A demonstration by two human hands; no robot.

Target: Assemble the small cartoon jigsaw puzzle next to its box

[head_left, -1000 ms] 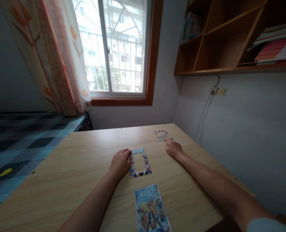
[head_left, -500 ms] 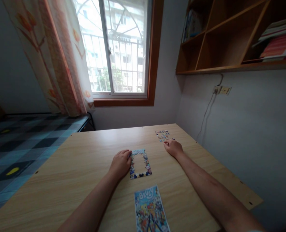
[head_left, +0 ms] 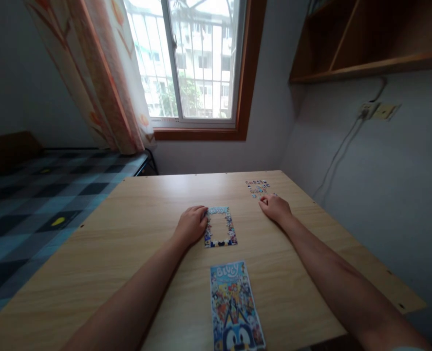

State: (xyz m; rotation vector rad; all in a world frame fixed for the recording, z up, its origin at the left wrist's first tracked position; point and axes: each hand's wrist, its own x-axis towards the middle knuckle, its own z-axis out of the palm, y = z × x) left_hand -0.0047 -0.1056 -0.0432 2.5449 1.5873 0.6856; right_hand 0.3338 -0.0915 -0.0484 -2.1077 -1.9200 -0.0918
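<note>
A jigsaw border (head_left: pixel 233 227), put together as a rectangle with bare tabletop in its middle, lies on the wooden table. My left hand (head_left: pixel 193 225) rests flat at its upper left edge, fingertips touching it. Farther off and to the right, several loose puzzle pieces (head_left: pixel 258 187) lie in rough rows. Just in front of them is my right hand (head_left: pixel 276 208), thumb and forefinger curled together; whatever may be between them is hidden. Nearest to me, a Bluey picture box or sheet (head_left: pixel 235 302) shows many cartoon figures.
The wooden table (head_left: pixel 128 263) reaches toward a wall with a window (head_left: pixel 204 73). To the left stands a bed with a checked cover (head_left: pixel 73 195) beside a flowered curtain (head_left: pixel 102 73). A wall shelf (head_left: pixel 347 68) and a socket with a cord (head_left: pixel 369 111) are on the right.
The camera has tipped downward and turned slightly left, so more of the Bluey picture shows. Both hands keep about the same places on the table.
</note>
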